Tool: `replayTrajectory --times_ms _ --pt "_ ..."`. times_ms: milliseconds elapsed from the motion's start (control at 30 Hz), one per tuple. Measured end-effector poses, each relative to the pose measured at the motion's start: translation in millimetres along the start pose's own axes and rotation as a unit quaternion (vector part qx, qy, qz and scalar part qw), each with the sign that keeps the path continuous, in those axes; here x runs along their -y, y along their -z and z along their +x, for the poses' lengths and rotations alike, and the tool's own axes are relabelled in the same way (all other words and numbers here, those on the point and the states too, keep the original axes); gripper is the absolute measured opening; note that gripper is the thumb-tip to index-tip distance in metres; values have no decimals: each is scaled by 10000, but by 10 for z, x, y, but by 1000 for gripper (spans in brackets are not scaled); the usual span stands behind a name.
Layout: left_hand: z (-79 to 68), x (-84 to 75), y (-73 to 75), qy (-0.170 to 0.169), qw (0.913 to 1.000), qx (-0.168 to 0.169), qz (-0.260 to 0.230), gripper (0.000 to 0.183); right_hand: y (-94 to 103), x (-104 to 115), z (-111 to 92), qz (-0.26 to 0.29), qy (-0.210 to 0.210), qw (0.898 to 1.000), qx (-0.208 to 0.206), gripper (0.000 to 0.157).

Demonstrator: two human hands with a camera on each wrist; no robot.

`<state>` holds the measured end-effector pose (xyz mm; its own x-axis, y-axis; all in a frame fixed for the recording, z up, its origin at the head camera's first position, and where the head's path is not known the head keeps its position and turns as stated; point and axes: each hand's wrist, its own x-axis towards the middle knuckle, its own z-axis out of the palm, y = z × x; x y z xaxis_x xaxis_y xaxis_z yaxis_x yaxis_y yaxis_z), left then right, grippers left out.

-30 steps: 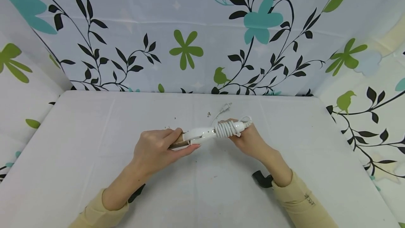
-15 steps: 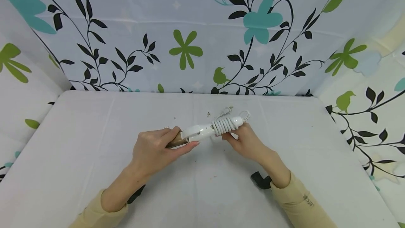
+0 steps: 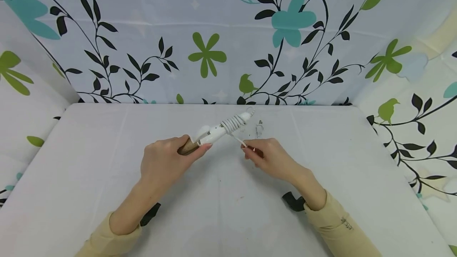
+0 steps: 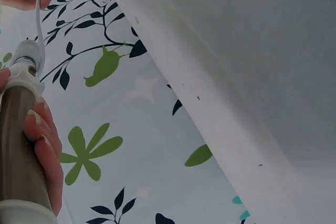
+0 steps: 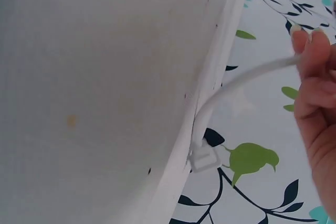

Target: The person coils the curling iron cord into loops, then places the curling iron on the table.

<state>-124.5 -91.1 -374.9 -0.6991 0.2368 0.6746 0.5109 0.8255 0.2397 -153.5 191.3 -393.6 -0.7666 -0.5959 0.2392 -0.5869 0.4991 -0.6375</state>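
Observation:
A curling iron (image 3: 214, 133) with a white handle and a brown-gold barrel (image 4: 20, 140) slants up to the right over the table. White cord (image 3: 233, 123) is wound in several turns around its handle. My left hand (image 3: 164, 156) grips the barrel, fingers curled round it in the left wrist view. At the lower right of the handle, my right hand (image 3: 269, 156) pinches a stretch of the cord that runs taut from the coils. From those fingers the loose end of the cord (image 5: 247, 77) curves to a white plug (image 5: 205, 158), which shows behind the hand in the head view.
A white-covered table (image 3: 107, 162) spreads under both hands, with small dark specks on it. Behind and at the sides hangs a patterned curtain (image 3: 150, 19) with leaves, flowers and birds. Black pieces (image 3: 294, 201) sit at both wrists.
The handle end of the curling iron has swung up and away from the right hand. The right hand has left the handle and now pinches the cord, pulling it out from the coils.

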Motion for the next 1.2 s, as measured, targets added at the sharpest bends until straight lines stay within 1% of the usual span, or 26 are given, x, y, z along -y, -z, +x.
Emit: replayTrajectory --times_ms 100,167,200,267,367,467,533,633,800,933,1000,1067,1133,1200 --pt "-25 43 -21 224 9986 454 181 72 -17 2 3 -306 -319 9990 -46 10" --pt "-42 61 -41 294 9966 713 293 74 -32 -4 2 -528 -378 9978 -147 10" --pt "-50 67 -50 307 9958 785 361 74 -36 -5 1 -631 -363 9971 -211 10" --pt "-56 72 -64 331 9946 870 450 73 -49 -6 -6 -880 -170 9954 -339 9" --pt "-62 77 -79 403 9931 946 561 68 -61 16 -17 -1338 436 9890 -464 8" --pt "-66 70 -89 498 9917 1016 608 64 -67 61 -30 -1792 1128 9759 -536 9" --pt "-71 61 -97 529 9911 1047 624 64 -66 90 -37 -2001 1428 9672 -633 8" --pt "-85 51 -107 522 9910 1058 639 65 -64 101 -36 -2209 1537 9593 -860 8" --pt "-107 33 -117 562 9884 1267 620 65 -60 74 -12 -2376 1552 9501 -1295 13" --pt "-110 19 -114 583 9867 1388 610 64 -47 58 -1 -2574 1594 9412 -1501 18" --pt "-112 9 -110 611 9841 1573 546 64 -36 57 -1 -2650 1619 9386 -1506 17" --pt "-115 -3 -110 632 9798 1839 463 65 -31 48 -6 -2674 1679 9373 -1473 16" --pt "-121 -13 -114 648 9748 2101 384 67 -24 46 -10 -2653 1743 9377 -1415 15" --pt "-124 -20 -120 640 9719 2245 305 67 -20 40 -12 -2605 1822 9382 -1370 15"
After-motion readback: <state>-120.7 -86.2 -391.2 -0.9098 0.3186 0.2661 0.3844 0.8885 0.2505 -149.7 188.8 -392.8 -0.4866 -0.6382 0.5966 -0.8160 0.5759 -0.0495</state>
